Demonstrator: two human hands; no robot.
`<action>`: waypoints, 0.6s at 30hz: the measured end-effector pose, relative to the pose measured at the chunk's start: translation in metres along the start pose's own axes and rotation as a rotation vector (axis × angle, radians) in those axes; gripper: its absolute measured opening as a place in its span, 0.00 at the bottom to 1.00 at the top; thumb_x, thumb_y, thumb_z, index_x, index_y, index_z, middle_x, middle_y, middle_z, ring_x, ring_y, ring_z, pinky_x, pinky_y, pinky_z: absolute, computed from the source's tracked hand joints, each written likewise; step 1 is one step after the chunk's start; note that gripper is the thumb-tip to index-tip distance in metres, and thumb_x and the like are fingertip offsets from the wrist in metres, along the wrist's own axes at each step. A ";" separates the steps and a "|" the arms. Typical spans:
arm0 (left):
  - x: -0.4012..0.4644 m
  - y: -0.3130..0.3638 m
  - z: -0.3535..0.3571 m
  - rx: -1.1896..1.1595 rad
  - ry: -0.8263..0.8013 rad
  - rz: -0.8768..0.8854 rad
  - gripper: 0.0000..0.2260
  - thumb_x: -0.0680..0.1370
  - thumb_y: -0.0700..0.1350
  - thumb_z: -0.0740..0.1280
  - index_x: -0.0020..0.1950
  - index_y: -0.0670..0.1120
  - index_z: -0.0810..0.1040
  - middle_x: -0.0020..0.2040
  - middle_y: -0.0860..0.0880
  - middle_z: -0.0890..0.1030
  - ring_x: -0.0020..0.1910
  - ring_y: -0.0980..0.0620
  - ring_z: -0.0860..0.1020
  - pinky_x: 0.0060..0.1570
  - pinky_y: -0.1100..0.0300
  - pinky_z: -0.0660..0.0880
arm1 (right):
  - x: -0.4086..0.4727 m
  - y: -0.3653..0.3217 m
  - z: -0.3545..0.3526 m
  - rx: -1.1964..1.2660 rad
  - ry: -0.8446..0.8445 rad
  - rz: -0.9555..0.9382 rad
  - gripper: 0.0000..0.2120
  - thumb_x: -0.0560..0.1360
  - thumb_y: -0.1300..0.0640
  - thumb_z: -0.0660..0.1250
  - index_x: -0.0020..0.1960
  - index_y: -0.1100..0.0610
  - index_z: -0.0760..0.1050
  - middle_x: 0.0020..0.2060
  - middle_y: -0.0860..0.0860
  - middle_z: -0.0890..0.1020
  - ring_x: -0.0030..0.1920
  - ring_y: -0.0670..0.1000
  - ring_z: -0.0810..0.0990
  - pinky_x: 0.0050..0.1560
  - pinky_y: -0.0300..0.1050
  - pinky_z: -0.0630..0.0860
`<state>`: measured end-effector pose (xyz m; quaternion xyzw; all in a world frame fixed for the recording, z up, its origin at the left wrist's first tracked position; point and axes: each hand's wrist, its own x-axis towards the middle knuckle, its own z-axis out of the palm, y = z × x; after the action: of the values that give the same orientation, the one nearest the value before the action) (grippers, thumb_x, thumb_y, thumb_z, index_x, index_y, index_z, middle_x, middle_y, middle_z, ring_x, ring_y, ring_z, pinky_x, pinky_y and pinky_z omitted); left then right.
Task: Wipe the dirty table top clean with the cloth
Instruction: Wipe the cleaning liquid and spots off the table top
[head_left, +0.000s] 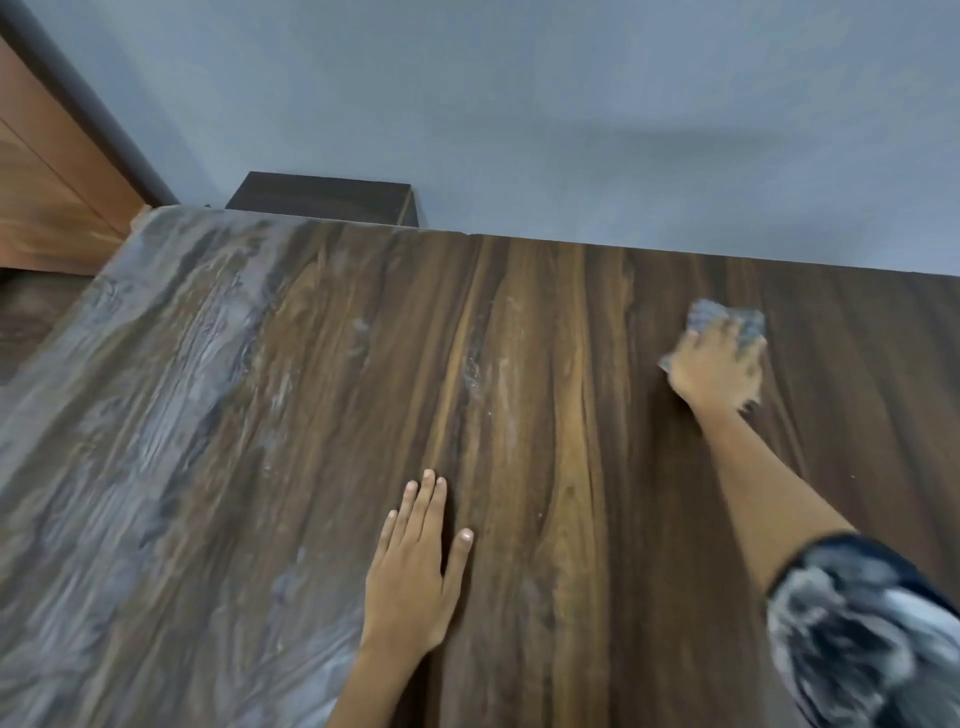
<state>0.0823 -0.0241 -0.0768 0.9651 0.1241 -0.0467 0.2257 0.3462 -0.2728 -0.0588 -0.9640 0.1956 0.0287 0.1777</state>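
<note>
Cloth (727, 325), a bluish-grey wad, sits in the upper right of the head view, pressed onto the wooden tabletop (571, 467) under the right hand (719, 371); motion blur hides whether those fingers are spread flat over it or curled round its edges, though cloth shows beyond the fingertips and beside the thumb. Lower centre, the left hand (415, 566) lies flat on the wood with fingers straight and close together, holding nothing and seemingly bracing the body. Greyish-white dust covers the left third of the tabletop thickly, with thinner streaks running down the centre, while the wood around the cloth on the right looks dark and clean. Wiping appears to be under way, with the right side done and most of the dirt left. A sensible next move would be to sweep the cloth leftward across the central streaks toward the heavy dust, which calls for steady downward pressure, overlapping passes, and shifting the bracing hand out of the path.
</note>
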 end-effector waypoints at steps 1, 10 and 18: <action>-0.002 -0.004 0.000 -0.007 0.003 0.003 0.35 0.70 0.68 0.28 0.73 0.53 0.39 0.74 0.59 0.41 0.72 0.63 0.36 0.70 0.66 0.37 | 0.003 -0.033 0.015 -0.019 -0.016 -0.079 0.26 0.81 0.49 0.47 0.76 0.59 0.51 0.76 0.56 0.54 0.75 0.61 0.48 0.72 0.57 0.52; -0.018 -0.044 -0.010 0.005 0.084 -0.137 0.36 0.70 0.69 0.30 0.73 0.49 0.40 0.73 0.58 0.44 0.72 0.62 0.42 0.70 0.64 0.41 | -0.198 -0.103 0.079 -0.128 -0.223 -1.085 0.23 0.79 0.51 0.46 0.72 0.53 0.63 0.71 0.48 0.67 0.72 0.54 0.63 0.68 0.52 0.63; -0.021 -0.041 -0.013 -0.033 0.082 -0.120 0.29 0.79 0.60 0.44 0.75 0.47 0.46 0.75 0.53 0.46 0.74 0.58 0.43 0.71 0.60 0.42 | -0.117 0.046 0.015 -0.233 -0.062 -0.680 0.25 0.77 0.51 0.48 0.73 0.54 0.61 0.69 0.55 0.70 0.71 0.57 0.64 0.67 0.56 0.64</action>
<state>0.0519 0.0125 -0.0799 0.9532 0.1915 -0.0184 0.2332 0.2206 -0.2638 -0.0728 -0.9864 -0.1464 0.0190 0.0719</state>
